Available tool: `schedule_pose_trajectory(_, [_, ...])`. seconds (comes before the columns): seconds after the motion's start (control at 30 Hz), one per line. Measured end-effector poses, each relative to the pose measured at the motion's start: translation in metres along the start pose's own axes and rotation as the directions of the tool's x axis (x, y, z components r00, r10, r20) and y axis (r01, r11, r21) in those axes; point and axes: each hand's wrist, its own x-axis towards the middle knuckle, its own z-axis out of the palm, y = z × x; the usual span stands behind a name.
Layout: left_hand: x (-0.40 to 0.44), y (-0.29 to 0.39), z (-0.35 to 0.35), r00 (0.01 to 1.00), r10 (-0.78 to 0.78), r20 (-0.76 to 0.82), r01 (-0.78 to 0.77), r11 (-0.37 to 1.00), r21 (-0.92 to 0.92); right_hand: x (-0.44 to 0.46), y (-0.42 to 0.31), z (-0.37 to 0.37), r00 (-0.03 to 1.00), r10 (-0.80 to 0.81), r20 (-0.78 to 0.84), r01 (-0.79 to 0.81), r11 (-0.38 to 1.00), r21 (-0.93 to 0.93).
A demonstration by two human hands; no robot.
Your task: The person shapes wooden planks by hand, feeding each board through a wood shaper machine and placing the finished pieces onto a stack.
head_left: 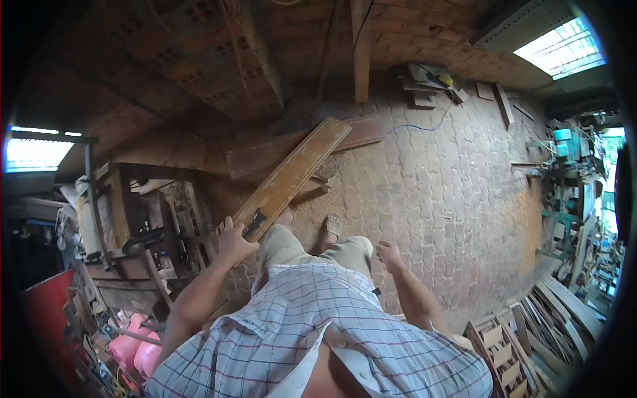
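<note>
My left hand (pixel 237 244) is closed on the near end of a long wooden board (pixel 292 171) with a moulded edge and worn, pale patches. The board slants away from me toward the upper right. A small black object (pixel 255 223) lies on its face close to my fingers; I cannot make out its kind. Beside my right thigh hangs my right hand (pixel 388 255), loosely bent, fingers apart, holding nothing. Under the far part of the board is a darker, wide plank (pixel 361 131) on the floor.
Paving bricks (pixel 424 199) with sawdust cover the floor. Planks and a yellow item (pixel 445 79) with a blue cord lie ahead. Green machinery (pixel 564 149) stands right, above stacked wood strips (pixel 557 318). On my left are a wooden frame (pixel 119 199) and pink bags (pixel 129 345).
</note>
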Motion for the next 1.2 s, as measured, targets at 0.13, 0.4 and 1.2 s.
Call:
schedule_pose_trajectory(0.13, [-0.069,0.021,0.008,0.981,-0.162,-0.111,0.154,0.985,-0.075,0.009,0.023,-0.038,0.974,-0.011,-0.226,-0.069,0.937,-0.342])
schedule_pose_trajectory(0.4, [-0.185,0.045,0.042,0.967,-0.149,-0.207,0.114,0.978,-0.173,0.033,-0.025,-0.001,0.926,-0.312,0.210,0.374,0.704,-0.603])
schedule_pose_trajectory(1.2, [-0.572,-0.047,0.341,0.610,-0.791,-0.053,-0.015,0.056,-0.998,-0.380,0.099,0.396,0.175,0.261,0.949,0.711,0.634,-0.305])
